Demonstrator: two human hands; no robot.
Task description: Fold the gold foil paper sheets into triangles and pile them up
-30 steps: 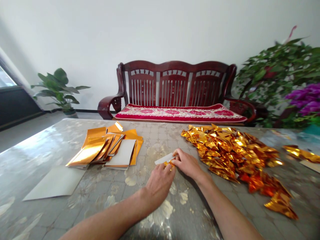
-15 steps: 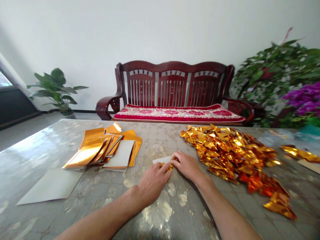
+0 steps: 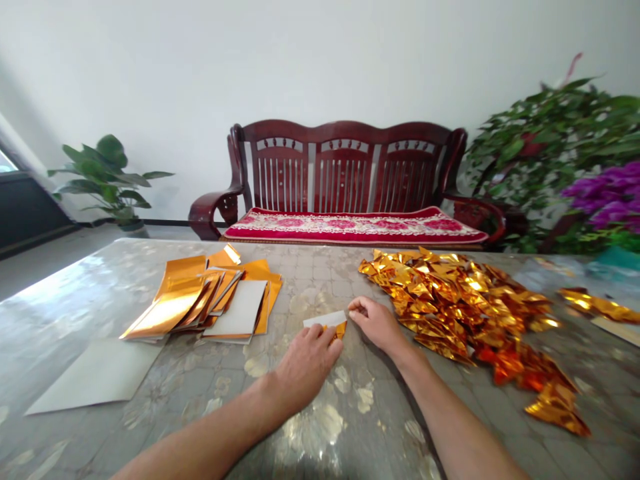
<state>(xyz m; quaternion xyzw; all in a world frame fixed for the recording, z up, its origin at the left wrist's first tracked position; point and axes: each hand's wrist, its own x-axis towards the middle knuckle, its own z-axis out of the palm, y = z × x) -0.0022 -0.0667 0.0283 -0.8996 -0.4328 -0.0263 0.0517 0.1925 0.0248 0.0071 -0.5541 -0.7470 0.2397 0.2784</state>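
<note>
Gold foil strip [image 3: 337, 330], left fingers [image 3: 327, 337] flat on it, right fingers [image 3: 363, 308] open beside — glossy table [image 3: 310, 280], red-cushioned bench [image 3: 345, 130]

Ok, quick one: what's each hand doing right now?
Left hand: fingers on a small piece of gold foil, can't tell if gripping.
Right hand: open, holding nothing, fingertips beside the white paper.

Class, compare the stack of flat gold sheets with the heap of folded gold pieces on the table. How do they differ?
The stack of flat gold sheets lies in smooth, overlapping layers, while the heap of folded gold pieces is a jumbled mound of creased, pointed shapes. The stack has white card showing among its sheets; the heap shows only foil. The heap spreads wider than the stack. Both are shiny gold-orange and lie on the table.
</note>
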